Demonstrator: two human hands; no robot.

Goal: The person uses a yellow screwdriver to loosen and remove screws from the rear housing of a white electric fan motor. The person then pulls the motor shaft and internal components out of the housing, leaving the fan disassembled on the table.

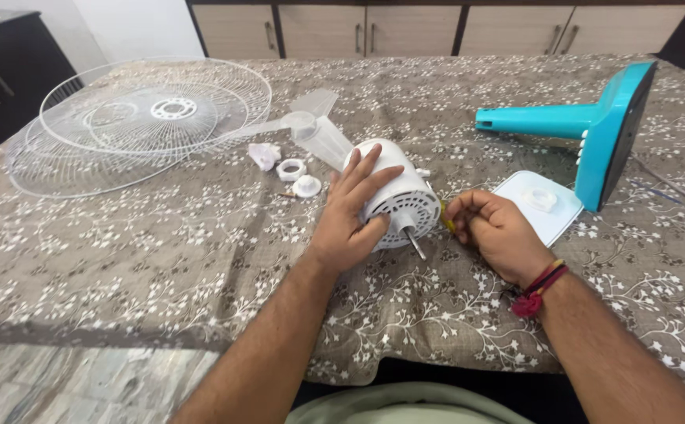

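We judge a screw-driving step: our left hand clasps the white ribbed plastic fan motor housing, right hand at 3 o'clock pinches a small yellow-tipped tool, needing steady alignment.

You see two clear wire fan grilles far left of the teal fan stand. Clear fan blades and small white plastic rings lie between them. A white plate touches the stand's base.
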